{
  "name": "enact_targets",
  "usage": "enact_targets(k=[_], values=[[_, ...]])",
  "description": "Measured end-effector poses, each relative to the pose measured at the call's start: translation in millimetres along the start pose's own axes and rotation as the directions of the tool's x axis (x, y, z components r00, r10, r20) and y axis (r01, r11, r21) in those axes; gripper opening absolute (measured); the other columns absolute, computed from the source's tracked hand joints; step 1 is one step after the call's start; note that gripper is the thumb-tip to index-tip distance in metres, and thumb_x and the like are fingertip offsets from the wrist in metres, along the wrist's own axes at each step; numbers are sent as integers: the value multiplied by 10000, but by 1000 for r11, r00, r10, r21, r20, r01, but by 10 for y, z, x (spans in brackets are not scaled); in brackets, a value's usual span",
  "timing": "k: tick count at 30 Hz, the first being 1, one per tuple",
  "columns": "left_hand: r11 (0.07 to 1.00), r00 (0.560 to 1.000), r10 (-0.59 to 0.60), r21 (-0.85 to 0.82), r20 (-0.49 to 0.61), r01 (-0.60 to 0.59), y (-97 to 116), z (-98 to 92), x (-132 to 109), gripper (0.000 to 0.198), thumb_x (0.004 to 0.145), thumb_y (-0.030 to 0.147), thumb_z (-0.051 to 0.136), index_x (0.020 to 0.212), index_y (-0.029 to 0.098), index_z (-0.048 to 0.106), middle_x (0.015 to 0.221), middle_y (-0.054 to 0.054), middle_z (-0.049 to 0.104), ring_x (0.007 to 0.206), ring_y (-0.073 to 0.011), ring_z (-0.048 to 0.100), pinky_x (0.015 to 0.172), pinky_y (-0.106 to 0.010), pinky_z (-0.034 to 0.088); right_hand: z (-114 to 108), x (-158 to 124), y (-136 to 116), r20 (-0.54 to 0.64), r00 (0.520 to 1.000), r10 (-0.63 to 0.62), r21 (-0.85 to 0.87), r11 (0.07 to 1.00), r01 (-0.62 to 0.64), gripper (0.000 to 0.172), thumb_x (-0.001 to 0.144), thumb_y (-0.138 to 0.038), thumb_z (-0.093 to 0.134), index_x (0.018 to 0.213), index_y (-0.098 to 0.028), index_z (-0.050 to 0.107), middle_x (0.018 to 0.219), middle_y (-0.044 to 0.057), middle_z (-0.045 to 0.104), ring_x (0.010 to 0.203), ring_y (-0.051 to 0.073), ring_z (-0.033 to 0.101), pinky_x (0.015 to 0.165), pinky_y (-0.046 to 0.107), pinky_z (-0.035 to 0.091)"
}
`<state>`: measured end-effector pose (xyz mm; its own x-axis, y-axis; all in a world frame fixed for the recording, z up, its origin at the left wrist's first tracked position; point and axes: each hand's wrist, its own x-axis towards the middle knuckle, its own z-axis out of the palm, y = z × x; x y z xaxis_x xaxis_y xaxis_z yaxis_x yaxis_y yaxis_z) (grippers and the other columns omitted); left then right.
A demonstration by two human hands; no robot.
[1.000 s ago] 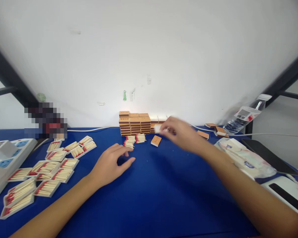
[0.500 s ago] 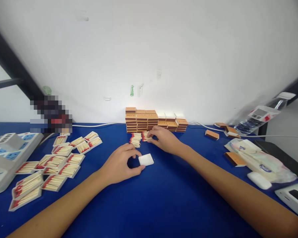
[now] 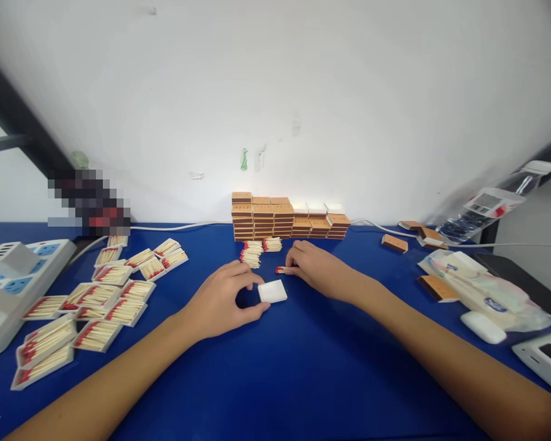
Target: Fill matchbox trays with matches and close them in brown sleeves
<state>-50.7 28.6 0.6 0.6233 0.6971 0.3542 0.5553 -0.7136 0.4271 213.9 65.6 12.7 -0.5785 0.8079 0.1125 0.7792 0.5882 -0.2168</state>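
My left hand [image 3: 224, 300] rests on the blue table [image 3: 280, 380], its thumb and fingers touching the left side of an empty white matchbox tray [image 3: 272, 291]. My right hand [image 3: 319, 269] lies just behind the tray and pinches a small bundle of red-tipped matches [image 3: 282, 269]. Two loose piles of matches [image 3: 259, 250] lie a little farther back. Behind them, stacks of orange matchboxes [image 3: 284, 219] stand against the white wall.
Several open trays filled with matches [image 3: 92, 306] cover the left of the table beside a white power strip [image 3: 9, 288]. On the right lie loose orange sleeves [image 3: 434, 286], a tissue pack [image 3: 482, 294], a plastic bottle [image 3: 482, 208] and white devices [image 3: 544, 358].
My right hand set the white tray down by my left hand, reached to the match piles, and pulled back toward the tray with a small bundle of matches.
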Motion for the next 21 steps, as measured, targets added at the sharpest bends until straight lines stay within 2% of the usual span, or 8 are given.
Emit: enact_targets(k=[7, 15, 21], values=[[1000, 999, 3, -11, 46, -3, 74, 32, -22, 262, 890, 367, 771, 1110, 228, 740, 916, -38, 666, 896, -220, 630, 799, -366, 519, 71, -233, -94, -91, 995, -42, -111, 993, 32, 176, 1069, -244, 547, 944, -164, 642, 1000, 114, 638, 881, 232, 623, 764, 344, 505], [1000, 999, 14, -14, 50, -13, 110, 46, -16, 245, 901, 368, 764, 1099, 225, 746, 898, -31, 658, 867, -203, 624, 768, -355, 513, 71, -337, -105, -39, 998, -57, -79, 995, 54, 196, 1084, -255, 517, 958, -164, 636, 1010, 117, 649, 925, 250, 637, 798, 358, 521], [999, 999, 25, 27, 40, -26, 93, 23, -7, 241, 903, 374, 760, 1096, 231, 743, 883, -31, 663, 861, -207, 627, 764, -353, 513, 83, -405, -76, -31, 996, -80, -175, 982, 73, 242, 1100, -268, 462, 957, -164, 628, 1027, 147, 649, 937, 272, 623, 802, 385, 523]])
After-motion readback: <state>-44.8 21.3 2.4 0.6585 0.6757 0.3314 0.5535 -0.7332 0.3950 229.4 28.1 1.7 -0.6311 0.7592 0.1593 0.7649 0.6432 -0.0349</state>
